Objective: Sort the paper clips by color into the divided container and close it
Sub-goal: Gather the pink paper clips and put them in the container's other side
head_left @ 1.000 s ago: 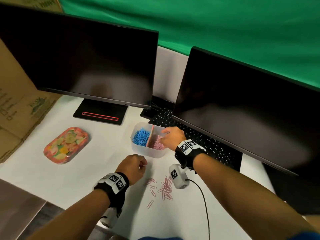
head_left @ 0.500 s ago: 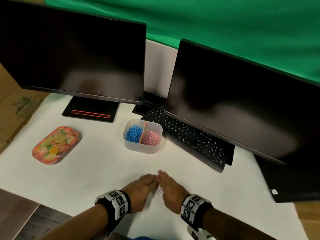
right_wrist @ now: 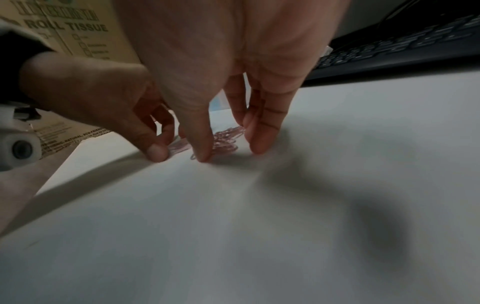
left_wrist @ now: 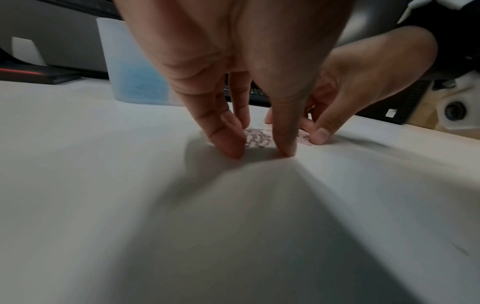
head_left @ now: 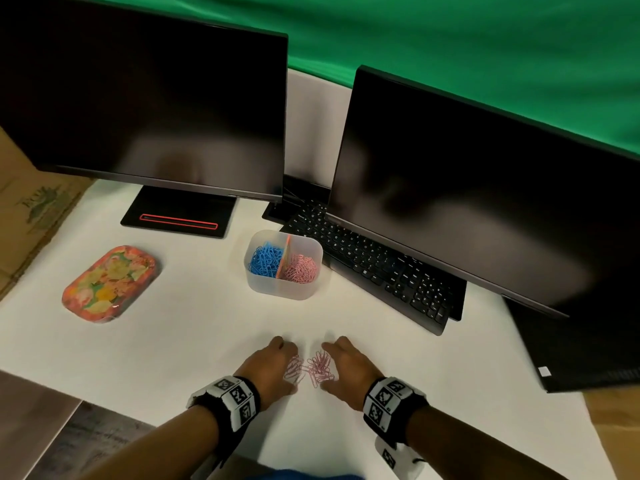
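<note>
Pink paper clips (head_left: 313, 368) lay in a loose heap near the front edge of the white worktop (head_left: 194, 327), between the two hands. The left hand (head_left: 268, 370) and the right hand (head_left: 348, 370) stood on either side of the heap, fingers (left_wrist: 226, 142) straight and spread, tips on the worktop, gripping nothing. Toward the back edge sat the divided container (head_left: 283, 289), open, with blue paper clips (head_left: 264, 259) in its left compartment and pink ones in its right. The patterned lid (head_left: 110, 283) lay well apart, toward the left edge. A keyboard (head_left: 374, 268) lay just right of the container.
</note>
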Tool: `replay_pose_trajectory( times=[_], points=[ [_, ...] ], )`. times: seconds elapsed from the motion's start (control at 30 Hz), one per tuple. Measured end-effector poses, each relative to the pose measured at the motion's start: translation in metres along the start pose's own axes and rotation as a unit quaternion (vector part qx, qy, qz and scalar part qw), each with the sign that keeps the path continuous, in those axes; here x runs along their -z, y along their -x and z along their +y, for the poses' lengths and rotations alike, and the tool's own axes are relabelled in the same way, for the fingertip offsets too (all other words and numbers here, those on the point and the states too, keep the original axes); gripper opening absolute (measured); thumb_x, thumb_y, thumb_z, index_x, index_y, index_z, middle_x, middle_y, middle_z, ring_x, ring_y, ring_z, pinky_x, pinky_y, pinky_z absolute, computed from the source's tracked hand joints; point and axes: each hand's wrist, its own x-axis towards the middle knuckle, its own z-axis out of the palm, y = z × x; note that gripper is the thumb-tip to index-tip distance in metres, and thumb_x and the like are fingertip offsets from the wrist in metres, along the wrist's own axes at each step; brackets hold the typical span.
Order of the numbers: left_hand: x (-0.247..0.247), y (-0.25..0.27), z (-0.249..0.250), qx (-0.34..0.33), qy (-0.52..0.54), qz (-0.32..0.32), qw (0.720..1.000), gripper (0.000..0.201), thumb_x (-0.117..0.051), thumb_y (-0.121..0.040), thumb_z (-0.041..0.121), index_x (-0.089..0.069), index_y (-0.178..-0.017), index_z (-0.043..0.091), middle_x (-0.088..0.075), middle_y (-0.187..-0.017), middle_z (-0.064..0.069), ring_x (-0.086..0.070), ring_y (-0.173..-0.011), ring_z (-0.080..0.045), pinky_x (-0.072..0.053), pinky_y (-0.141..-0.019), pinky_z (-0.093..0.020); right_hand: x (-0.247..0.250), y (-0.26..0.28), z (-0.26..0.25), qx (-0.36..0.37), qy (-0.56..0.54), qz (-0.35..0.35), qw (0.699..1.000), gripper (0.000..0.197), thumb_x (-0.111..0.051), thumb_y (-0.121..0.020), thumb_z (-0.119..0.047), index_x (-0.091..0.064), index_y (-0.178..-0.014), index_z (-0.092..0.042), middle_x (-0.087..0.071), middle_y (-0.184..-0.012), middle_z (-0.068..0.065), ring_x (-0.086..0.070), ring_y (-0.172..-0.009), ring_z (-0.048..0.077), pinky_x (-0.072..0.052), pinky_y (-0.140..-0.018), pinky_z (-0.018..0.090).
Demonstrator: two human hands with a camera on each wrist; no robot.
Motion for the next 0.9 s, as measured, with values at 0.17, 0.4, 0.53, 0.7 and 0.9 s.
replay_pose_trajectory(
  times=[0.17,0.4,0.53,0.7,0.9],
  points=[
    [0.001,-0.009,0.012,-0.007,0.002,0.027,1.0,0.021,-0.061,-0.085,0.028,-0.061,-0.105,0.02,-0.057,-0.108,-0.003,-0.059,-0.099,-0.024,-0.045,-0.082,-0.029,-0.001,-0.014,-0.018,0.022,-0.011,0.01,1.0,0.033,-0.059,-0.089,-0.022,-0.055,-0.121,-0.015,-0.048,-0.122,0.006,-0.054,-0.112,0.027,-0.043,-0.096,0.032],
    [0.002,-0.017,0.02,0.005,-0.045,0.044,0.998,0.022,-0.047,-0.092,0.028,-0.061,-0.1,0.014,-0.063,-0.103,-0.008,-0.061,-0.093,-0.026,-0.045,-0.075,-0.029,0.004,-0.024,-0.029,0.028,0.019,0.031,0.999,0.025,-0.044,-0.091,-0.013,-0.062,-0.108,-0.009,-0.057,-0.114,0.013,-0.056,-0.106,0.03,-0.046,-0.088,0.032],
    [0.009,-0.021,0.022,0.008,-0.1,0.03,0.994,0.023,-0.046,-0.092,0.025,-0.06,-0.105,0.011,-0.063,-0.107,-0.011,-0.061,-0.098,-0.029,-0.042,-0.075,-0.03,0.004,-0.029,-0.029,0.007,0.032,0.034,0.999,0.024,-0.047,-0.092,-0.019,-0.062,-0.107,-0.008,-0.059,-0.113,0.013,-0.057,-0.105,0.03,-0.046,-0.088,0.034],
    [0.019,-0.019,0.01,0.023,-0.074,0.036,0.996,0.023,-0.049,-0.085,0.013,-0.063,-0.103,0.011,-0.065,-0.106,-0.011,-0.063,-0.095,-0.029,-0.05,-0.078,-0.032,0.009,-0.031,-0.02,-0.027,-0.026,0.054,0.998,0.024,-0.048,-0.088,-0.013,-0.069,-0.101,-0.01,-0.066,-0.102,0.009,-0.062,-0.093,0.024,-0.05,-0.08,0.027],
    [0.042,-0.009,0.005,0.023,0.09,0.112,0.989,0.015,-0.065,-0.078,0.021,-0.072,-0.091,0.02,-0.066,-0.078,0.005,-0.065,-0.077,-0.014,-0.052,-0.073,-0.021,0.027,-0.017,-0.004,-0.087,-0.273,0.109,0.952,0.014,-0.061,-0.084,-0.006,-0.069,-0.077,-0.014,-0.062,-0.061,0.003,-0.056,-0.045,0.012,-0.051,-0.048,0.02]
  ],
)
